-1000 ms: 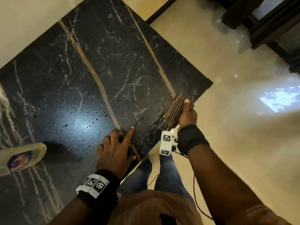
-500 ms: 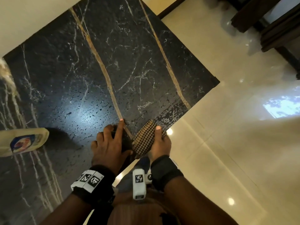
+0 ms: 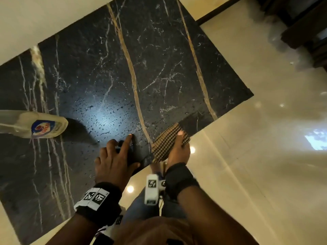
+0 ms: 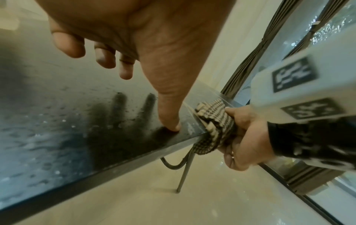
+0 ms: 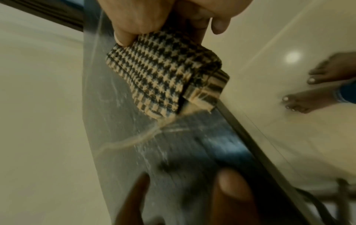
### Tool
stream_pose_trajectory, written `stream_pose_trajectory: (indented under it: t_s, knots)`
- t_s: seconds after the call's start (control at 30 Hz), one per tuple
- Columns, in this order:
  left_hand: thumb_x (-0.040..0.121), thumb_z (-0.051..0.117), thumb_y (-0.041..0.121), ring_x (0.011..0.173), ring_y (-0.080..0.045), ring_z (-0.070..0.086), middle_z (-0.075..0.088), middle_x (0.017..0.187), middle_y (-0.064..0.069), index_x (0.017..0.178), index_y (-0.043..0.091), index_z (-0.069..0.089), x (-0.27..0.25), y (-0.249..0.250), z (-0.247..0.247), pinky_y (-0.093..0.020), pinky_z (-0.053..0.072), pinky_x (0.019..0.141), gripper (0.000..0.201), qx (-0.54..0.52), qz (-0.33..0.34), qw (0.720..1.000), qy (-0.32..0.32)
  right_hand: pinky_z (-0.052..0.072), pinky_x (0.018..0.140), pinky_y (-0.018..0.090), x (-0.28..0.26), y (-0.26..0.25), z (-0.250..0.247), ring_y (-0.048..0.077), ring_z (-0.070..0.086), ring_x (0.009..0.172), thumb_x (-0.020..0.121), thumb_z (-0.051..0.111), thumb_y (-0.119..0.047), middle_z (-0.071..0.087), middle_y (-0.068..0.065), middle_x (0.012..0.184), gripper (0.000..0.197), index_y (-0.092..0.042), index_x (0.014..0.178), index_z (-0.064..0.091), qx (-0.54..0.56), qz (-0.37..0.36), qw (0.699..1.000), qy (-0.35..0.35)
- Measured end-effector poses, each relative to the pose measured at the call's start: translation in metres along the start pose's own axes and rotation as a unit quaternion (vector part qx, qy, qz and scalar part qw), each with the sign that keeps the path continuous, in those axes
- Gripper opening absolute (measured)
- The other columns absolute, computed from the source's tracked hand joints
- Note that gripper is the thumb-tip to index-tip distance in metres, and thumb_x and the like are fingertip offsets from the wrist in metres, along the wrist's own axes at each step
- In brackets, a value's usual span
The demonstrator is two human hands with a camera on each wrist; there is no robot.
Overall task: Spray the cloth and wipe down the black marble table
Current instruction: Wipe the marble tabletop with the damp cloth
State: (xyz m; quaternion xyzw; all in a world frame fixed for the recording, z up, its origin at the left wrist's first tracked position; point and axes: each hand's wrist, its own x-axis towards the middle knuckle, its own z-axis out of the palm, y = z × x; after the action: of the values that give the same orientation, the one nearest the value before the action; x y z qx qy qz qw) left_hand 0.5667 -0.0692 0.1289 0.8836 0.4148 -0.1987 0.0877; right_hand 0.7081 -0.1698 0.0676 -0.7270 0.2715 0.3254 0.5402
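Head view: right hand [image 3: 177,152] grips the folded cloth [image 3: 168,142] at the near edge of the droplet-covered worktop [image 3: 159,59]; bottle [image 3: 33,123] stands far left. Left wrist view alone shows the left hand [image 4: 134,38] relaxed, thumb pressing the worktop, and a metal leg [image 4: 184,170] beneath.

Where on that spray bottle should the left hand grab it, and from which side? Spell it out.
Take the spray bottle round its body, just above the blue label, coming from the right, where the left hand rests with a fingertip on the black marble table. Its upper part runs out of frame, so the trigger cannot be judged. The right hand holds the checked cloth.
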Motion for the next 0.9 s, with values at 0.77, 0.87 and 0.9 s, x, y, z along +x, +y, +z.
stream_pose_trajectory:
  t_s: [0.77,0.87,0.9]
  knots:
    - [0.08,0.056,0.072,0.126,-0.034,0.033,0.022,0.151,-0.013,0.154,0.045,0.006,-0.032,-0.087,0.021,-0.049,0.039,0.1,0.094,0.036,0.093,0.995,-0.019,0.052,0.086,0.032,-0.044,0.029,0.029,0.023,0.062,0.101,0.097,0.054,-0.052,0.067,0.009,0.118,0.055,-0.007,0.126,0.064,0.013,-0.025,0.998,0.064]
    - [0.079,0.056,0.073,0.126,-0.032,0.033,0.02,0.151,-0.012,0.155,0.043,0.004,-0.034,-0.114,0.021,-0.048,0.04,0.1,0.096,0.045,0.111,0.992,-0.025,0.043,0.09,0.023,-0.09,0.075,0.05,0.025,0.061,0.11,0.098,0.049,-0.056,0.066,0.005,0.128,0.054,-0.014,0.13,0.063,-0.003,0.0,1.0,0.025]
    - [0.078,0.057,0.073,0.125,-0.033,0.035,0.023,0.149,-0.012,0.155,0.043,0.007,-0.035,-0.121,0.022,-0.049,0.041,0.099,0.097,0.045,0.117,0.992,-0.022,0.034,0.087,0.015,-0.101,0.086,0.055,0.026,0.059,0.117,0.1,0.046,-0.053,0.064,0.004,0.13,0.052,-0.014,0.132,0.061,-0.018,0.002,1.0,0.022]
